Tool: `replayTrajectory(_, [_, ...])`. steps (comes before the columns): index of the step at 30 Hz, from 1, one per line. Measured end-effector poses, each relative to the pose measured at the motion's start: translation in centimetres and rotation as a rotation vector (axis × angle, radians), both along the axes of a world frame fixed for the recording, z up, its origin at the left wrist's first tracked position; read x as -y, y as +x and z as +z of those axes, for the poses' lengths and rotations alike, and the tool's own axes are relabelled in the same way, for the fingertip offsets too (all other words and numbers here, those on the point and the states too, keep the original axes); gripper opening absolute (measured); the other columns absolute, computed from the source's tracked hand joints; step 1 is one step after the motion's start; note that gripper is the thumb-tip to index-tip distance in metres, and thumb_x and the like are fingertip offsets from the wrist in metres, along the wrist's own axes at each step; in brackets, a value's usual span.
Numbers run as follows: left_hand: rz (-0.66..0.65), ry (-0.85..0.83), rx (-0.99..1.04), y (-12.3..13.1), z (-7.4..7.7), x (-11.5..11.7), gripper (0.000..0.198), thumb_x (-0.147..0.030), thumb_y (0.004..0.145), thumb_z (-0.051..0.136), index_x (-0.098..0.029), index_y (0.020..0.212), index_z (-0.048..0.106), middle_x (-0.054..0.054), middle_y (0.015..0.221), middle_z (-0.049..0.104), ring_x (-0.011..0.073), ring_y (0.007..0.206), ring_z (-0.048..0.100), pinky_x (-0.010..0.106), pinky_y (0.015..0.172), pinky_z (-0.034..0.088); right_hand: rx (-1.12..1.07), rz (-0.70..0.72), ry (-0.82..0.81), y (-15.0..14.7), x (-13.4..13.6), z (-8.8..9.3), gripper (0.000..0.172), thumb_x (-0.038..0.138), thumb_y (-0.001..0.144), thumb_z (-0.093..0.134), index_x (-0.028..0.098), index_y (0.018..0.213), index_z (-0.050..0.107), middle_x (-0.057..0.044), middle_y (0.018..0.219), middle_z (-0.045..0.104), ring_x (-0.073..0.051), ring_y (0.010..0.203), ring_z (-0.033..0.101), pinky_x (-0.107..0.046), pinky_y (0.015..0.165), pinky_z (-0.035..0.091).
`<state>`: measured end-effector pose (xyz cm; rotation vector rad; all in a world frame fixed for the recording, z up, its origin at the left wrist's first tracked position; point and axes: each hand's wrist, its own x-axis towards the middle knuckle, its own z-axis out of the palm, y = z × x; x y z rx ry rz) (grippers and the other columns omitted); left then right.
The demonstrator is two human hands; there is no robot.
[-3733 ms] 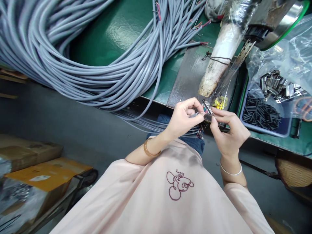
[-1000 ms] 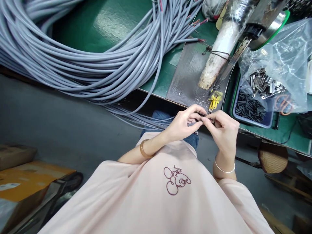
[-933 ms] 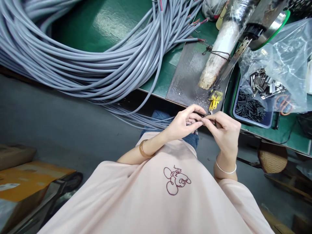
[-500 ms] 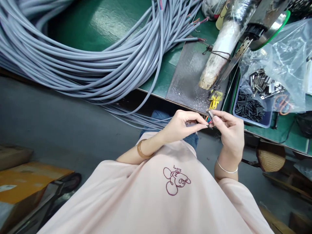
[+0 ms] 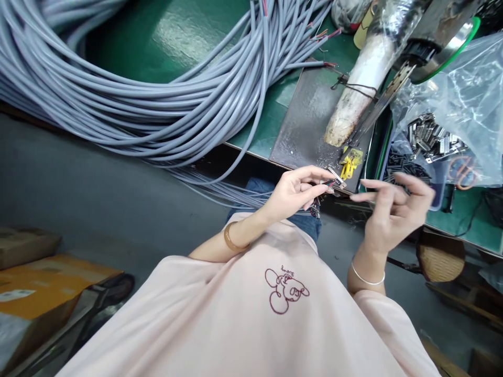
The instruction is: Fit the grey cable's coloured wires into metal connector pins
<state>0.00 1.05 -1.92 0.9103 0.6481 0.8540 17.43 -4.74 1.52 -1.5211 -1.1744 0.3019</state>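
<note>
My left hand (image 5: 296,192) pinches a small metal connector (image 5: 337,179) with coloured wires at its back, just off the bench edge. Its fingers partly cover the wires. More small connectors (image 5: 315,208) hang dark below that hand. My right hand (image 5: 396,207) is apart from the connector, with its fingers spread and a little blurred, in front of a blue bin (image 5: 437,193) of black and metal pieces. I see nothing held in it. Between the two hands, a yellow clip (image 5: 348,166) stands on the dark metal plate (image 5: 310,112).
A thick bundle of grey cables (image 5: 165,104) covers the left of the green bench (image 5: 137,57). A wrapped white tube (image 5: 349,99) reaches down over the plate. Metal connectors (image 5: 432,136) lie in a clear plastic bag (image 5: 479,104) at right. Cardboard boxes (image 5: 51,288) stand at lower left.
My right hand has let go of the connector and moved right toward the bin, its fingers opening. The connector stays in my left hand, now tilted differently. The view has shifted slightly.
</note>
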Motion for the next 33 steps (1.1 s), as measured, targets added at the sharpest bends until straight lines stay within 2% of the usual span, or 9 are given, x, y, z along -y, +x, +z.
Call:
replayTrajectory(3, [0.000, -0.014, 0.021, 0.1, 0.0, 0.0, 0.021, -0.030, 0.084, 0.077, -0.014, 0.098, 0.077, 0.005, 0.083, 0.075, 0.0010, 0.042, 0.048, 0.017, 0.040, 0.038, 0.043, 0.113, -0.080, -0.5, 0.0, -0.6, 0.006, 0.025, 0.091, 0.070, 0.022, 0.092, 0.064, -0.003, 0.098, 0.078, -0.016, 0.080, 0.077, -0.028, 0.068, 0.061])
replayTrajectory(6, [0.025, 0.006, 0.024, 0.3, -0.1, 0.0, 0.021, -0.032, 0.081, 0.080, -0.013, 0.090, 0.078, 0.005, 0.083, 0.073, 0.0010, 0.042, 0.050, 0.017, 0.039, 0.038, 0.019, 0.206, -0.108, -0.9, -0.2, -1.3, 0.010, 0.023, 0.087, 0.074, 0.022, 0.084, 0.065, -0.004, 0.101, 0.078, -0.017, 0.090, 0.076, -0.029, 0.073, 0.063])
replayTrajectory(12, [0.104, 0.046, -0.030, 0.6, -0.4, 0.1, 0.024, -0.034, 0.081, 0.081, -0.012, 0.083, 0.071, 0.000, 0.070, 0.067, 0.0023, 0.042, 0.054, 0.014, 0.041, 0.042, 0.098, 0.119, -0.054, -1.3, -0.5, -2.3, 0.008, 0.023, 0.087, 0.074, 0.022, 0.084, 0.066, -0.003, 0.098, 0.079, -0.018, 0.090, 0.077, -0.030, 0.073, 0.065])
replayTrajectory(17, [0.130, 0.031, -0.080, 1.1, -0.4, 0.0, 0.027, -0.034, 0.078, 0.082, -0.013, 0.080, 0.066, -0.001, 0.069, 0.066, 0.0031, 0.044, 0.056, 0.014, 0.042, 0.042, 0.162, 0.091, 0.055, -1.4, -0.7, -3.1, 0.010, 0.016, 0.085, 0.075, 0.022, 0.089, 0.068, -0.002, 0.097, 0.080, -0.017, 0.087, 0.078, -0.028, 0.071, 0.065])
replayTrajectory(20, [0.159, 0.060, -0.111, 1.3, -0.3, -0.3, 0.024, -0.031, 0.081, 0.079, -0.013, 0.078, 0.064, -0.002, 0.065, 0.063, 0.0019, 0.042, 0.051, 0.014, 0.040, 0.038, 0.164, 0.115, 0.073, -1.4, -0.8, -3.2, 0.014, 0.013, 0.084, 0.074, 0.023, 0.090, 0.067, -0.003, 0.100, 0.080, -0.018, 0.090, 0.078, -0.028, 0.071, 0.065])
replayTrajectory(24, [0.188, 0.070, -0.139, 1.3, 0.1, -1.0, 0.022, -0.025, 0.080, 0.078, -0.015, 0.074, 0.059, -0.002, 0.064, 0.061, 0.0002, 0.039, 0.044, 0.015, 0.037, 0.032, 0.164, 0.189, 0.047, -1.1, -1.0, -3.1, 0.014, 0.013, 0.084, 0.073, 0.022, 0.088, 0.064, -0.004, 0.109, 0.079, -0.021, 0.099, 0.078, -0.034, 0.082, 0.066])
replayTrajectory(29, [0.186, 0.042, -0.098, 1.4, 0.3, -2.0, 0.024, -0.020, 0.077, 0.078, -0.015, 0.072, 0.056, -0.002, 0.067, 0.063, -0.0004, 0.039, 0.045, 0.014, 0.037, 0.032, 0.207, 0.230, 0.035, -0.9, -1.6, -2.5, 0.014, 0.015, 0.086, 0.071, 0.023, 0.084, 0.060, -0.004, 0.112, 0.078, -0.021, 0.099, 0.078, -0.037, 0.086, 0.067])
replayTrajectory(33, [0.178, 0.023, -0.046, 1.7, 0.2, -2.6, 0.026, -0.023, 0.077, 0.080, -0.015, 0.072, 0.056, -0.002, 0.069, 0.065, -0.0006, 0.037, 0.046, 0.014, 0.035, 0.032, 0.187, 0.240, 0.018, -0.7, -2.1, -2.2, 0.011, 0.017, 0.088, 0.069, 0.022, 0.084, 0.060, -0.005, 0.114, 0.078, -0.021, 0.098, 0.078, -0.036, 0.085, 0.068])
